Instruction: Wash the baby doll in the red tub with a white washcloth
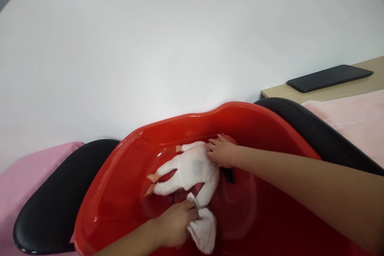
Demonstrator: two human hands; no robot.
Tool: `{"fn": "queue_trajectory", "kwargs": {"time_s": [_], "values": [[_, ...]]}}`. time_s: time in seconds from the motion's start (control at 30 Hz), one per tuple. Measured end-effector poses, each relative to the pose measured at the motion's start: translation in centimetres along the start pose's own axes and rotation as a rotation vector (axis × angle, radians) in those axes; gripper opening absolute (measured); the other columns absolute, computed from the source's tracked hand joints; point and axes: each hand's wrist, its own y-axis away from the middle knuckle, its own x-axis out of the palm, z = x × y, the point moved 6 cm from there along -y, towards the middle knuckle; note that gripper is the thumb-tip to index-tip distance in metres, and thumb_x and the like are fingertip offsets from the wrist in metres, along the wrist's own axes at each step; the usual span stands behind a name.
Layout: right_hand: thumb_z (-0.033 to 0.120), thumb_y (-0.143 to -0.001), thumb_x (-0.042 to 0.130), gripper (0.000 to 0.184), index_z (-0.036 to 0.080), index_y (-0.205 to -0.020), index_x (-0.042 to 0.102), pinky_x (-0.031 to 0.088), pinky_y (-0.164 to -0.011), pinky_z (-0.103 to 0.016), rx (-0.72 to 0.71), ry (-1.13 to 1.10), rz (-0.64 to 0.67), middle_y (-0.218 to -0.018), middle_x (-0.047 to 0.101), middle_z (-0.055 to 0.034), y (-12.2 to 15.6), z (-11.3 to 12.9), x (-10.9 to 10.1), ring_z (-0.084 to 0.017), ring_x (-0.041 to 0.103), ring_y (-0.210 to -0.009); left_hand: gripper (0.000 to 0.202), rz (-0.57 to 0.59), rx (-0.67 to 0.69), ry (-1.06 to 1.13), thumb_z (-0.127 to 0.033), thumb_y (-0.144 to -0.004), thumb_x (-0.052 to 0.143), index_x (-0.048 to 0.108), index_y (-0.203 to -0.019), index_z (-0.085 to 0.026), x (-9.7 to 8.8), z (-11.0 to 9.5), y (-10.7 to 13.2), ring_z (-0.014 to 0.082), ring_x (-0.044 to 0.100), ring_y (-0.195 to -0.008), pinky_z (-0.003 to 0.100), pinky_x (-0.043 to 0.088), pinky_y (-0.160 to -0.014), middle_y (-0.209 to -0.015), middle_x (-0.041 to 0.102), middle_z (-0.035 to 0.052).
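A doll [187,170] in a white suit lies inside a red plastic tub [126,192], legs pointing left. My right hand [221,152] rests over the doll's head end, fingers curled on it. My left hand [175,224] is closed on a white cloth [205,228] and presses it against the doll's near arm. The doll's head is hidden under my right hand.
The tub sits on a black padded seat [51,204]. Pink fabric [18,184] lies at the left, pale pink fabric [354,116] at the right. A black phone [328,78] rests on a wooden surface [354,88]. A white wall fills the background.
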Motion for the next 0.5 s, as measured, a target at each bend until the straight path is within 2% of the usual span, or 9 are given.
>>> {"fn": "queue_trajectory", "kwargs": {"time_s": [0.1, 0.17, 0.23, 0.33, 0.4, 0.5], "values": [[0.028, -0.086, 0.079, 0.059, 0.020, -0.144, 0.068, 0.025, -0.126, -0.078, -0.043, -0.002, -0.012, -0.169, 0.045, -0.0202, 0.0, 0.6, 0.0, -0.047, 0.039, -0.155, 0.029, -0.193, -0.010, 0.115, -0.019, -0.075, 0.064, 0.067, -0.104, -0.025, -3.1, -1.3, -0.1, 0.0284, 0.064, -0.113, 0.042, 0.054, -0.103, -0.119, 0.069, 0.0095], [0.029, -0.084, 0.083, 0.067, 0.019, -0.147, 0.065, 0.025, -0.126, -0.078, -0.080, -0.008, -0.016, -0.170, 0.043, -0.0212, 0.1, 1.3, -0.2, -0.047, 0.039, -0.156, 0.015, -0.322, -0.048, 0.227, -0.022, -0.079, 0.060, 0.059, -0.094, -0.026, -5.0, -1.8, -0.1, 0.0234, 0.064, -0.104, 0.037, 0.055, -0.096, -0.110, 0.068, 0.0067], [0.029, -0.085, 0.082, 0.069, 0.019, -0.150, 0.062, 0.024, -0.126, -0.078, -0.112, -0.019, -0.019, -0.170, 0.042, -0.0212, 0.3, 2.2, -0.6, -0.047, 0.039, -0.155, 0.010, -0.419, -0.082, 0.325, -0.022, -0.080, 0.058, 0.050, -0.085, -0.026, -6.3, -2.1, -0.2, 0.0202, 0.063, -0.096, 0.032, 0.054, -0.088, -0.103, 0.066, 0.0052], [0.029, -0.094, 0.073, 0.060, 0.018, -0.152, 0.060, 0.026, -0.125, -0.080, -0.157, -0.041, -0.019, -0.169, 0.044, -0.0205, 0.6, 3.5, -1.2, -0.046, 0.040, -0.155, 0.013, -0.482, -0.100, 0.353, -0.019, -0.078, 0.054, 0.042, -0.080, -0.024, -7.3, -2.4, -0.4, 0.0196, 0.061, -0.093, 0.031, 0.052, -0.085, -0.098, 0.065, 0.0053], [0.026, -0.097, 0.068, 0.058, 0.017, -0.153, 0.057, 0.033, -0.121, -0.078, -0.192, -0.062, -0.003, -0.167, 0.047, -0.0203, 0.8, 4.3, -1.4, -0.045, 0.045, -0.151, 0.010, -0.508, -0.105, 0.354, -0.021, -0.077, 0.053, 0.045, -0.082, -0.024, -7.7, -2.5, -0.6, 0.0208, 0.061, -0.094, 0.033, 0.052, -0.086, -0.100, 0.066, 0.0051], [0.021, -0.094, 0.068, 0.059, 0.017, -0.152, 0.057, 0.045, -0.114, -0.069, -0.232, -0.078, -0.003, -0.156, 0.058, -0.0187, 0.9, 5.0, -1.6, -0.042, 0.058, -0.138, 0.009, -0.559, -0.074, 0.353, -0.022, -0.078, 0.051, 0.052, -0.087, -0.024, -8.3, -2.9, -1.0, 0.0221, 0.061, -0.095, 0.034, 0.052, -0.088, -0.103, 0.068, 0.0047]]}}
